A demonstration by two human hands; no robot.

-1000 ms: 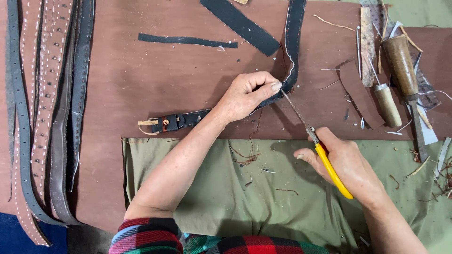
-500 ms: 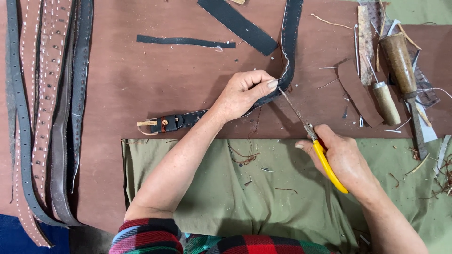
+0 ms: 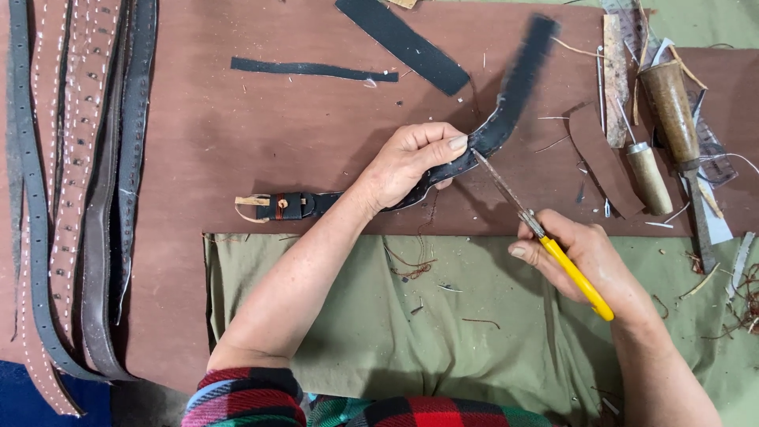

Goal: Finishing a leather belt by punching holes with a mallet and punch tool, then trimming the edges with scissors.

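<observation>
My left hand [image 3: 411,162] pinches a dark leather belt [image 3: 498,126] near its middle and holds it down on the brown board [image 3: 261,134]. The belt's buckle end [image 3: 273,207] lies to the left; its far end curves up to the right and looks blurred. My right hand [image 3: 577,257] grips a yellow-handled tool [image 3: 573,275] with a thin rusty metal blade [image 3: 500,180]. The blade's tip touches the belt just beside my left thumb.
Several leather straps [image 3: 75,198] lie in a stack at the left. Two dark leather scraps [image 3: 399,43] rest at the top. Wooden-handled tools [image 3: 668,111] and a brown leather piece [image 3: 602,162] sit at the right. An olive cloth [image 3: 443,332] covers the near side, with thread scraps.
The belt's free end has swung to the right and straightened out of its upright loop. My right hand has shifted slightly, the blade tip staying at the belt by my left thumb.
</observation>
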